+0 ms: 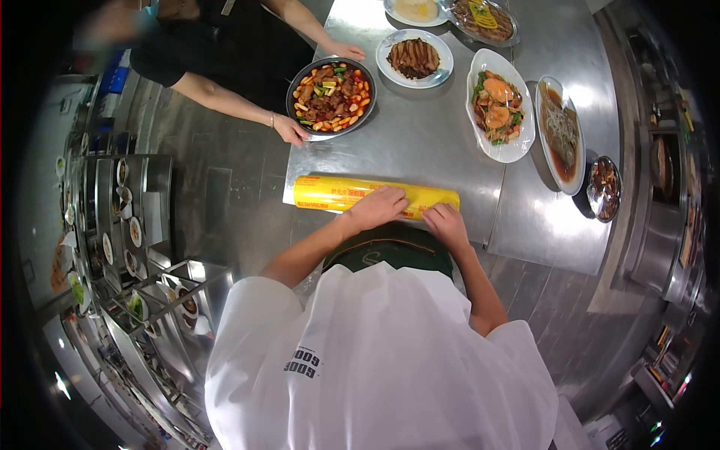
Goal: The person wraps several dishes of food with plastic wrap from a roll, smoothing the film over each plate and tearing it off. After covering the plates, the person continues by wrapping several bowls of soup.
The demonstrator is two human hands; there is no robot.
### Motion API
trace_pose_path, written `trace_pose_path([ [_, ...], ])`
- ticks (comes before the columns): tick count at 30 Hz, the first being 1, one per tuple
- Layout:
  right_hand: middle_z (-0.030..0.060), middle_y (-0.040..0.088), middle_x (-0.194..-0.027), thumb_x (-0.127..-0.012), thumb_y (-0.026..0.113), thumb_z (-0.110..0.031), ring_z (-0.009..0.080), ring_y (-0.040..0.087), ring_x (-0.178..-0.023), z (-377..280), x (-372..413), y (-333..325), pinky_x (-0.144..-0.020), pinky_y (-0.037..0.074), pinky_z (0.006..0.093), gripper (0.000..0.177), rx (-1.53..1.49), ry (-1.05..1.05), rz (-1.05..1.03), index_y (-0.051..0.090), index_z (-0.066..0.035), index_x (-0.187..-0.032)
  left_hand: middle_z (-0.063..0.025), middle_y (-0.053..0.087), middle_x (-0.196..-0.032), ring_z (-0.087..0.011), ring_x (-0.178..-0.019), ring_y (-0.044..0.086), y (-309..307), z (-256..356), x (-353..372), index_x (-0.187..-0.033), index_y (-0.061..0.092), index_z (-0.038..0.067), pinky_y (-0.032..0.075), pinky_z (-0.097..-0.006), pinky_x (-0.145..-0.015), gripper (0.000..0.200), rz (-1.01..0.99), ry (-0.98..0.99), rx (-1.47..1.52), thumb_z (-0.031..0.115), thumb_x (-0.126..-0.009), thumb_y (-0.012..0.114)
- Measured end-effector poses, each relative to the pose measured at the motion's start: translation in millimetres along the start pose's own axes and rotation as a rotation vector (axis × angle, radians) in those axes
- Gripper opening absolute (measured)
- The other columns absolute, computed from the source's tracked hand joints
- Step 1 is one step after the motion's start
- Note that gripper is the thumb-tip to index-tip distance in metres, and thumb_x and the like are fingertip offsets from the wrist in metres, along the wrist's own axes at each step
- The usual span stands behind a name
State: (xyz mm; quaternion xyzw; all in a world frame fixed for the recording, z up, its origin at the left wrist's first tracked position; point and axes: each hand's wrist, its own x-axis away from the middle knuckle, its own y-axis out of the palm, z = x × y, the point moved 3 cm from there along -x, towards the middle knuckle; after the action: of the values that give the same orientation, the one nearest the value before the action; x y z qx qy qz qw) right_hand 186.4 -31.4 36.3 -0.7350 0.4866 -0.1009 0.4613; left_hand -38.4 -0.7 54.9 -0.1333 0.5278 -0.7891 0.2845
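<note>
Your left hand (pixel 379 208) lies over the long yellow package (pixel 322 193), fingers bent and close together; its palm is hidden, so you cannot tell whether it grips or only rests. Your right hand (pixel 445 225) bends its fingers onto the package near its right end; the thumb and whatever it may pinch are out of sight. The package lies across the near end of the metal counter (pixel 420 161), just in front of your dark apron (pixel 390 252). Red print shows on it, mostly too small to read, and your hands cover part of it. You cannot tell whether it is a box or a wrapped roll.

Ahead and to the left, a co-worker (pixel 232 45), partly cut off by the frame, has both hands at the rim of a round dark pan (pixel 289 88) of meat and vegetables. Beside it stands a plate (pixel 385 69) of sliced meat. Farther right are an oval plate (pixel 481 146) of orange and green food, a long fish platter (pixel 568 184) and a small bowl (pixel 619 196) whose contents blur under glare. Two more dishes sit at the far end, one cut by the top edge.
</note>
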Motion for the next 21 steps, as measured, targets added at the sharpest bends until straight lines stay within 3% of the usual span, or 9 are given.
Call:
trace_pose_path([
  [6,0.0097,0.062,-0.087,-0.085,0.079,-0.012,0.0315,0.064,-0.082,-4.0,-1.5,0.9,-0.074,0.053,0.043,0.016,-0.004,-0.018,0.059,0.065,-0.007,-0.089,-0.0113,0.06,-0.114,-0.0303,-0.113,0.06,-8.4,-17.9,8.8,-0.108,0.062,0.008,0.049,-0.0419,-0.1,0.02,0.018,-0.018,-0.04,0.017,-0.091,0.063],
  [11,0.0094,0.062,-0.087,-0.084,0.079,-0.011,0.0312,0.064,-0.081,-2.7,0.3,0.6,-0.073,0.054,0.0426,0.016,0.006,-0.02,0.052,0.065,-0.007,-0.089,-0.0099,0.06,-0.103,-0.0279,-0.107,0.061,-9.8,-5.2,7.7,-0.101,0.059,0.007,0.05,-0.0404,-0.096,0.016,-0.025,0.175,-0.181,0.016,-0.087,0.062],
  [18,0.0088,0.061,-0.086,-0.086,0.078,-0.013,0.0305,0.065,-0.081,-5.4,10.1,6.8,-0.071,0.054,0.0423,0.015,0.012,-0.044,0.029,0.065,-0.008,-0.09,-0.008,0.059,-0.098,-0.0275,-0.103,0.061,-13.8,20.8,6.6,-0.099,0.059,0.009,0.051,-0.0399,-0.094,0.015,-0.033,0.198,-0.177,0.02,-0.089,0.064],
  [21,0.0105,0.062,-0.09,-0.084,0.072,-0.01,0.0322,0.066,-0.084,-9.8,10.6,4.7,-0.074,0.054,0.0432,0.016,-0.003,-0.041,0.023,0.061,-0.01,-0.096,-0.0101,0.059,-0.112,-0.0308,-0.113,0.058,-19.1,-0.4,0.7,-0.106,0.063,0.009,0.048,-0.0428,-0.101,0.025,-0.021,0.12,-0.022,0.032,-0.096,0.068],
])
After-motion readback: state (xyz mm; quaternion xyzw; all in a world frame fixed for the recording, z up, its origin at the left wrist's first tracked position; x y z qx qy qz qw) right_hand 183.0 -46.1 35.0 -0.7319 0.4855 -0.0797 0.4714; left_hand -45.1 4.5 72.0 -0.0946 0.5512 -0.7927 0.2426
